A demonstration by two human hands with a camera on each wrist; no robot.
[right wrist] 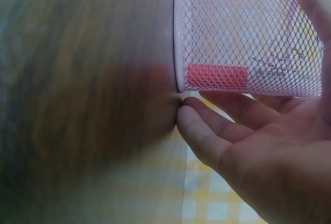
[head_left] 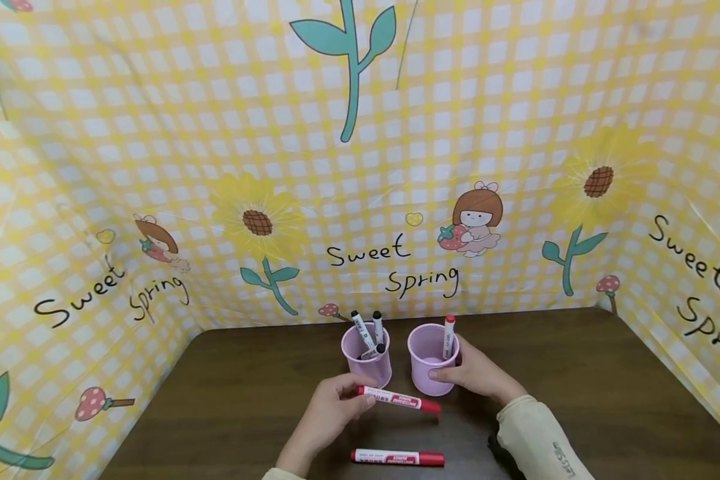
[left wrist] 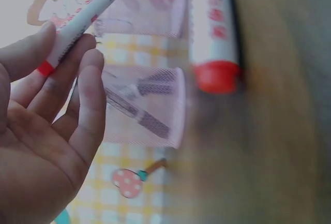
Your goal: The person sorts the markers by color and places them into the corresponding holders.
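A red marker (head_left: 399,399) is pinched near one end between the thumb and fingers of my left hand (head_left: 327,413), just in front of the two cups and off the table. My right hand (head_left: 483,370) holds the right pink mesh pen cup (head_left: 421,372), thumb across its front and fingers round its right side. Inside that cup stands one red-capped marker (head_left: 449,340); its red end shows through the mesh in the right wrist view. The left pink mesh pen cup (head_left: 360,367) contains several black-capped markers (head_left: 378,325). Another red marker (head_left: 398,458) lies on the table near me.
A dark brown wooden table (head_left: 240,393) carries everything. Yellow checked cloth (head_left: 348,200) with flowers and lettering hangs behind the cups and along both sides. Close by the right sleeve (head_left: 540,433) is a dark object (head_left: 499,450), mostly hidden.
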